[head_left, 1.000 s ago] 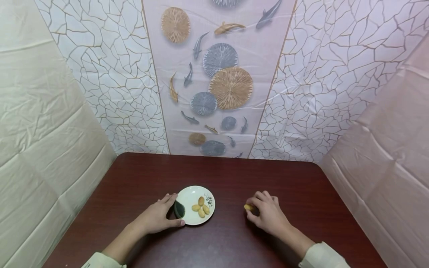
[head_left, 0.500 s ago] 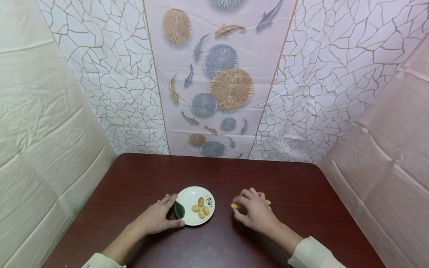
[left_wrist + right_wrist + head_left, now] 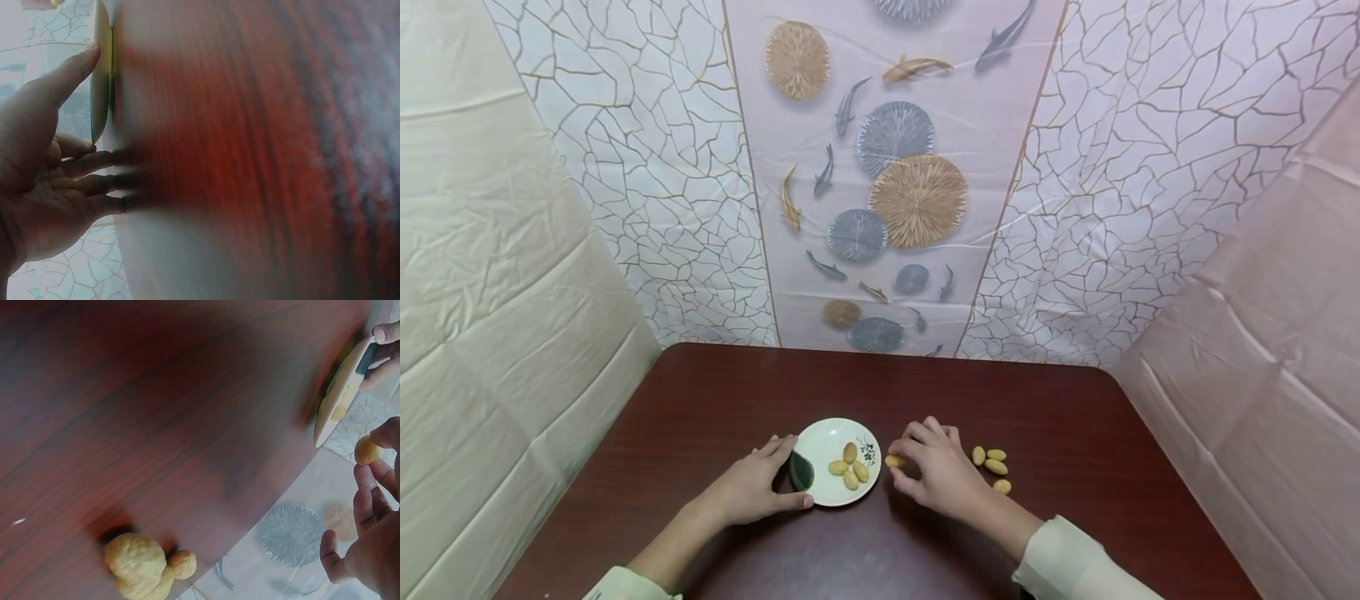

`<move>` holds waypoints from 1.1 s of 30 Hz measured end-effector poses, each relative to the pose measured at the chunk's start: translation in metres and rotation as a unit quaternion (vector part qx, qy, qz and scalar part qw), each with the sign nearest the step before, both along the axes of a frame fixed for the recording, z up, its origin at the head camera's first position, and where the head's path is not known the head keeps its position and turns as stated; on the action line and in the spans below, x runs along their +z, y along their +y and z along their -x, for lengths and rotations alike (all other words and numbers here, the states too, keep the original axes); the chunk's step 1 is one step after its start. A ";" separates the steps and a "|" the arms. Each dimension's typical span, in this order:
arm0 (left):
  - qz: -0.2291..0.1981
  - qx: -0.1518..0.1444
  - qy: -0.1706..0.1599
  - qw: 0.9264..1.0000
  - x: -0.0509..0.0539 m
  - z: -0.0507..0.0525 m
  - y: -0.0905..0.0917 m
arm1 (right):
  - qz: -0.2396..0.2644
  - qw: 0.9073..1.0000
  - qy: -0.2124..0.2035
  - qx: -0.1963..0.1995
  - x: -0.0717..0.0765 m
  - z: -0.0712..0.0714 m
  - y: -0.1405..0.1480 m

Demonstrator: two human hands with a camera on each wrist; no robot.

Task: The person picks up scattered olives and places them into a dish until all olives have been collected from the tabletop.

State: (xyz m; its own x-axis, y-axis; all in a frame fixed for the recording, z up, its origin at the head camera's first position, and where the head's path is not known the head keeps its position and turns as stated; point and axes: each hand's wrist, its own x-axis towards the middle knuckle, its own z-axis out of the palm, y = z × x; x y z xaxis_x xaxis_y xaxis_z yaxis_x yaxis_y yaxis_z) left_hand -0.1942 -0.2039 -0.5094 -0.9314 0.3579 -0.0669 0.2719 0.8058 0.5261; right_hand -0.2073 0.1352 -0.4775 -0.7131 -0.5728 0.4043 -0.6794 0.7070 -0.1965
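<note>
My left hand [image 3: 752, 482] rests at the left rim of a small white plate [image 3: 823, 435], its thumb and fingers spread along the edge. The plate has a dark green patch at its left and a dark floral print at its right. Several small yellow oval pieces [image 3: 861, 471] lie on it in a cluster. Just right of the plate, my right hand [image 3: 943, 471] pinches another yellow oval piece [image 3: 367, 450] between thumb and fingertips, above the table. The left wrist view shows my left thumb [image 3: 78, 70] touching the plate's rim.
Several more yellow oval pieces [image 3: 996, 467] lie on the dark red-brown table [image 3: 737, 383], right of my right hand. A patterned cloth [image 3: 917, 200] hangs behind the table's far edge. Pale cloth walls [image 3: 1262, 333] stand along both sides.
My right hand has moved left toward the plate, holding the yellow oval piece. The pieces on the table behind it have come into sight. My left hand and the plate stay in place.
</note>
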 end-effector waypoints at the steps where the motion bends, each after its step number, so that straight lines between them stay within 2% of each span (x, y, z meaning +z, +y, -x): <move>1: 0.000 0.000 0.001 1.000 0.000 0.000 0.000 | -0.002 1.000 -0.003 0.001 0.000 0.001 -0.002; 9: -0.003 0.002 -0.001 1.000 0.001 -0.002 0.000 | -0.015 0.999 -0.024 0.015 -0.003 0.007 -0.014; 17: -0.005 0.002 0.003 1.000 0.002 -0.003 0.000 | -0.030 0.999 -0.018 0.024 -0.006 0.011 -0.026; 33: -0.005 0.000 0.005 1.000 0.002 -0.002 0.000 | -0.057 0.998 -0.011 0.017 -0.012 0.019 -0.035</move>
